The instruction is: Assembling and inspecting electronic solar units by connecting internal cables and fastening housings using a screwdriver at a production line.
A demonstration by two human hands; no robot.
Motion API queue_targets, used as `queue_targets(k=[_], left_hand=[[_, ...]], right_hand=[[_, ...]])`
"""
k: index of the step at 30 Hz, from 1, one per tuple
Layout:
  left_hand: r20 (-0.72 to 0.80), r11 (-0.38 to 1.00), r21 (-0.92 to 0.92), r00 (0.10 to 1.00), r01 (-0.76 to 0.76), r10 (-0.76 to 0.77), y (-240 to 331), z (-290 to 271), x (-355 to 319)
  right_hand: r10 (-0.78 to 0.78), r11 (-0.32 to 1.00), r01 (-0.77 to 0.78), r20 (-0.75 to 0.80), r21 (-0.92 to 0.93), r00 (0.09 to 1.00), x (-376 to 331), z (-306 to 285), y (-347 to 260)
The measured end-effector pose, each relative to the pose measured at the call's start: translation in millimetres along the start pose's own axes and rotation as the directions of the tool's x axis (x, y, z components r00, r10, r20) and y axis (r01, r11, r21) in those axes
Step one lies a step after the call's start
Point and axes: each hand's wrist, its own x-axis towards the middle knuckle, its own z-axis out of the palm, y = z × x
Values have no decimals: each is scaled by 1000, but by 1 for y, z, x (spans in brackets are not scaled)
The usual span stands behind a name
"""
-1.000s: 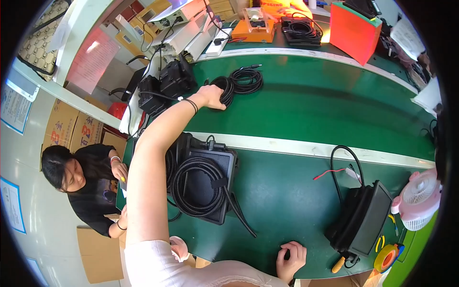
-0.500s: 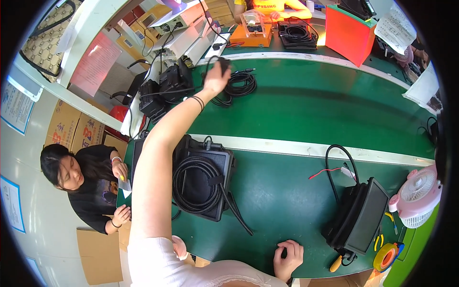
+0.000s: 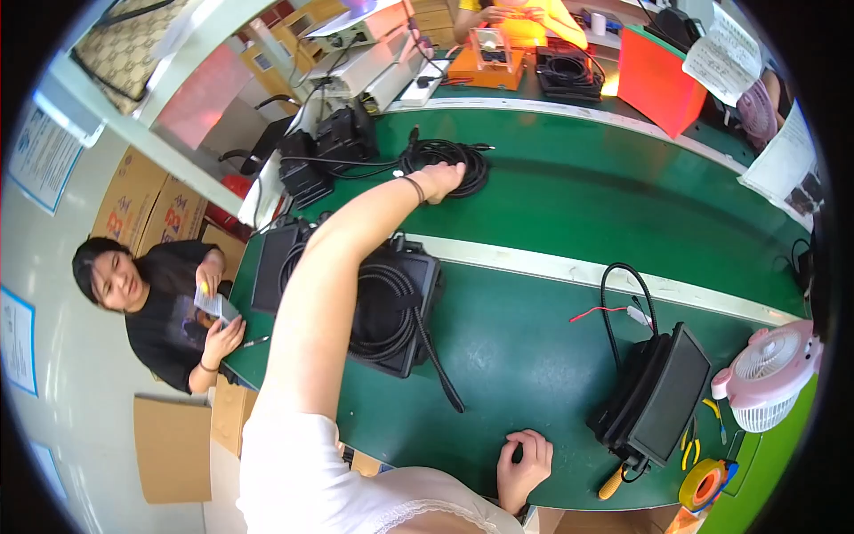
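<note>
My left arm reaches far across the green bench. My left hand point(image 3: 442, 181) is closed at the near edge of a coiled black cable point(image 3: 474, 165), its fingertips hidden against the loops. Near the front edge rests my right hand point(image 3: 525, 467), fingers curled; a dark spot shows inside the curl, and I cannot make out whether it is an object. Beneath my left forearm lies a black case point(image 3: 429, 271) with a coil of black corrugated hose point(image 3: 411, 307) on it, partly hidden by the arm. One hose end point(image 3: 452, 392) trails onto the bench.
Right of centre stands a black device with a screen point(image 3: 672, 396), beside a pink fan point(image 3: 765, 365), pliers point(image 3: 690, 445) and yellow tape point(image 3: 703, 483). Black battery-like blocks point(image 3: 347, 138) sit at the far left. A co-worker point(image 3: 169, 307) holds a small item at left; another point(image 3: 516, 22) sits across.
My left hand has come down and to the right, from holding up a dark cable part to the coil. My right hand stays by the front edge. The left co-worker has lifted their head.
</note>
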Motion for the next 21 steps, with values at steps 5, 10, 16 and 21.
queue_targets(k=[5, 10, 16, 21], left_hand=[[-401, 917, -397, 907, -46, -128, 21, -38, -14], [-525, 842, -531, 816, -91, -243, 102, -105, -40], [-652, 627, -698, 670, -347, -355, 210, -149, -84], [-846, 635, -495, 497, -593, -195, 285, -153, -128]], right_hand=[[-29, 999, 28, -21, -24, 999, -5, 5, -1], [-58, 998, 58, -39, -5, 998, -9, 4, -1], [-76, 995, 77, -29, 55, 997, -14, 7, 14], [22, 921, 17, -98, 388, 995, -16, 4, 26]])
